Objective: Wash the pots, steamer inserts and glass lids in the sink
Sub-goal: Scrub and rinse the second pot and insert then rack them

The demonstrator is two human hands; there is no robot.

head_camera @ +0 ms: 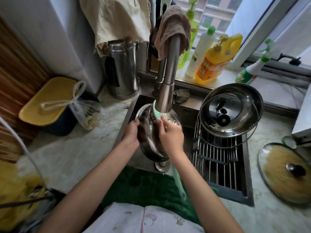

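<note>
A steel pot (pixel 149 145) is tilted on its side in the sink (pixel 188 120), under the faucet spout (pixel 165 100). My left hand (pixel 132 133) grips its left rim. My right hand (pixel 170 133) presses a long mint-green cloth (pixel 179 180) against the pot; the cloth's tail hangs down over the sink's front edge. On the wire drying rack (pixel 217 163) to the right rests a steel steamer insert (pixel 235 105) with a glass lid (pixel 223 120) leaning in it. Another glass lid (pixel 284 172), soiled and yellowish, lies on the counter at the right.
A tall steel container (pixel 122 69) stands behind the sink on the left, beside a yellow-lidded bin (pixel 48 101) with a tied plastic bag (pixel 84 111). Detergent bottles (pixel 213 61) line the windowsill. A brown rag (pixel 173 31) is draped over the faucet. A scouring pad (pixel 181 95) lies by the faucet base.
</note>
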